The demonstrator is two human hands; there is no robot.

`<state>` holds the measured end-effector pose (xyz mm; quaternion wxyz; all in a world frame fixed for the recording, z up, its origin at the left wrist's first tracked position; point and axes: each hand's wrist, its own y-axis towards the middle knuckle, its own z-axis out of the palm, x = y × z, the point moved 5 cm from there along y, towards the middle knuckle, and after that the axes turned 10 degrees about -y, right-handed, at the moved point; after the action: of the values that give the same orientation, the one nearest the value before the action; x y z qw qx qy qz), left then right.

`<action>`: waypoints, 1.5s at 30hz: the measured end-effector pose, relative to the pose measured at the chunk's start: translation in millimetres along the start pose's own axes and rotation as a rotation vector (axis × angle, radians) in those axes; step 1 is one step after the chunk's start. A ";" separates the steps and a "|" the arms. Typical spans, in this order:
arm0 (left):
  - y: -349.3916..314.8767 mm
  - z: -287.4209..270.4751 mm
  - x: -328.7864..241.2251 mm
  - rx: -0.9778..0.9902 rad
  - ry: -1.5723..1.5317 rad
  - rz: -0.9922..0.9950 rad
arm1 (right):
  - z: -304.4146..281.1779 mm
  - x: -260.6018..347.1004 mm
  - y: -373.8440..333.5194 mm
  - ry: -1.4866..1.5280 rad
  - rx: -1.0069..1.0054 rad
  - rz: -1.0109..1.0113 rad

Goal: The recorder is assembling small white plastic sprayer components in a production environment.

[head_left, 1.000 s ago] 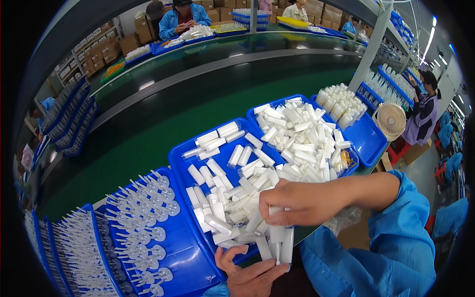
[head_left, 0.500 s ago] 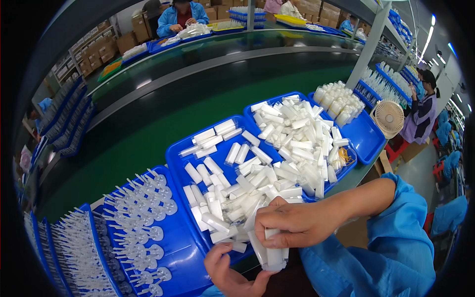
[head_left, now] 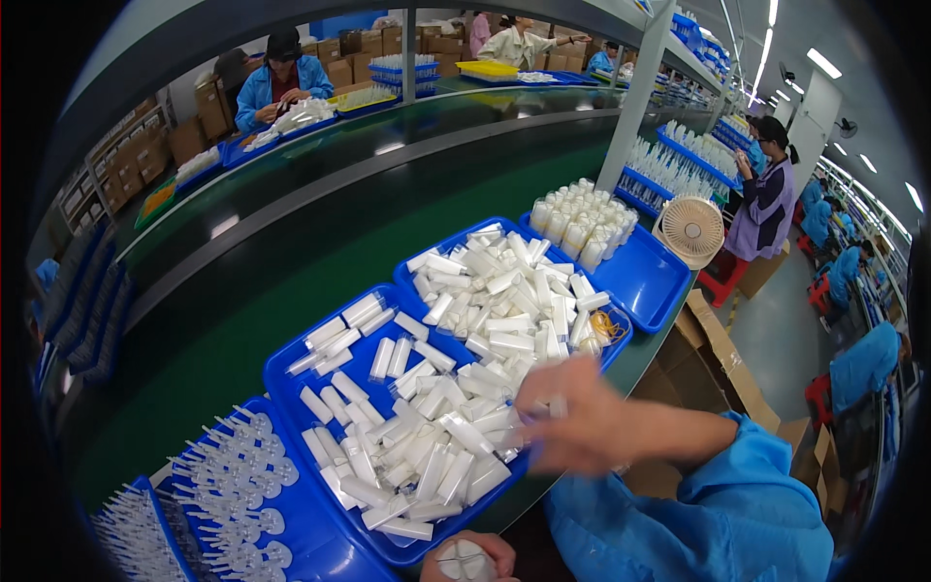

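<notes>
Hands in blue sleeves work at a blue tray (head_left: 283,390), our landmark, loosely filled with white tube-shaped pieces (head_left: 456,432) in clear film. Some of these pieces lie side by side toward the tray's far left; most overlap in a jumble across its middle and right.

Our left hand (head_left: 499,551) is just below the tray's near edge, its fingers curled around and closed on a round white piece (head_left: 464,563) whose upward end is crossed by dividing lines. Our right hand (head_left: 577,417) is at the tray's right edge, blurred; we cannot tell whether its fingers are together or apart, or whether they grip anything.

Just beyond the tray, to its right, a second tray holds a heap of similar pieces (head_left: 509,286), with yellow bands (head_left: 608,328) in its right corner. Farther right of our landmark, a third tray (head_left: 642,276) carries upright white cylinders (head_left: 582,223), and a beige fan (head_left: 691,231) is near them. Left of our landmark, clear stemmed parts with round bases (head_left: 242,485) fill another tray. Beyond it runs a green belt (head_left: 242,281), with a blue-sleeved co-worker (head_left: 254,97) across it.
</notes>
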<state>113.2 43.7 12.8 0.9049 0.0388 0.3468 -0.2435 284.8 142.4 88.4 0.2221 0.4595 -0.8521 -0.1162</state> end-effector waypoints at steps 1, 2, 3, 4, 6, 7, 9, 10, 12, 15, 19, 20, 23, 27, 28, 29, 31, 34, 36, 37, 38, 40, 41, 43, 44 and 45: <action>-0.2 -3.2 3.1 -0.014 -0.004 0.084 | -11.8 -26.7 -9.7 -0.240 -0.065 0.155; -0.9 -5.4 3.2 -0.030 -0.011 0.169 | -22.4 -51.1 -21.5 -0.477 -0.128 0.308; 2.2 3.4 -2.0 -0.007 -0.081 0.118 | -27.4 -80.3 -41.7 -0.525 -0.140 0.465; 4.4 9.5 -4.1 0.008 -0.080 0.122 | -28.8 -108.0 -63.1 -0.566 -0.153 0.619; 8.4 18.9 -4.4 0.041 -0.080 0.127 | -30.9 -137.9 -95.9 -0.646 -0.171 0.752; 8.5 18.1 -1.8 0.054 -0.091 0.072 | -31.1 -146.6 -104.7 -0.681 -0.181 0.817; 4.9 12.3 2.5 0.076 -0.111 -0.035 | -21.5 -151.0 -110.4 -0.689 -0.156 0.806; 4.0 9.5 3.4 0.048 -0.075 -0.038 | -17.1 -152.1 -111.1 -0.692 -0.144 0.799; 3.3 4.5 4.9 -0.009 -0.003 -0.045 | -12.0 -155.0 -110.9 -0.699 -0.145 0.804; 8.7 3.7 2.0 0.039 0.123 0.081 | -9.0 -160.5 -112.5 -0.682 -0.152 0.837; 7.9 -1.3 1.8 -0.084 0.267 0.110 | -23.8 -160.9 -106.8 -0.632 -0.232 0.875; 7.4 -1.0 0.5 -0.126 0.300 0.122 | -29.1 -158.2 -101.1 -0.563 -0.258 0.867; 5.4 -6.1 1.3 -0.246 0.364 0.137 | -44.0 -137.1 -75.6 -0.348 -0.334 0.788; 9.3 3.3 -12.2 -0.298 0.190 0.260 | -40.0 -88.5 -21.6 -0.093 -0.333 0.501; 10.3 5.0 -15.6 -0.309 0.162 0.291 | -33.8 -72.8 -7.3 -0.042 -0.310 0.424; 11.9 5.0 -18.0 -0.322 0.134 0.324 | -27.0 -57.8 6.8 0.026 -0.276 0.343; 13.0 -2.3 -17.7 -0.322 0.051 0.289 | -13.1 -28.7 27.3 0.116 -0.218 0.206; 10.0 2.0 -32.5 -0.414 0.030 0.458 | 14.4 2.0 45.2 0.211 -0.096 0.109; 5.6 0.8 -38.7 -0.434 0.085 0.491 | 30.1 16.7 57.3 0.184 -0.090 0.044; 4.2 -2.2 -39.3 -0.449 0.105 0.482 | 35.7 22.2 61.9 0.171 -0.088 0.012; 3.0 -5.4 -39.5 -0.462 0.126 0.472 | 40.2 26.0 65.2 0.144 -0.074 -0.006; 0.6 -12.6 -37.0 -0.449 0.015 0.498 | 48.1 32.8 71.8 0.086 -0.039 -0.043; 0.0 -16.2 -36.2 -0.447 -0.046 0.505 | 50.7 35.9 73.9 0.113 -0.031 -0.100; 0.1 -10.6 -34.9 -0.259 -0.275 0.473 | 61.6 37.0 73.6 0.348 0.028 -0.096; -3.0 -1.5 -36.3 -0.079 -0.434 0.431 | 66.0 38.4 72.7 0.465 0.058 -0.091; -6.1 5.1 -38.1 0.102 -0.591 0.386 | 71.7 40.1 70.6 0.986 0.196 0.033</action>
<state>89.0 52.9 41.9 0.9924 0.0764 0.0436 -0.0858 179.2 147.4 65.0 0.5559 0.4650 -0.6597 0.1988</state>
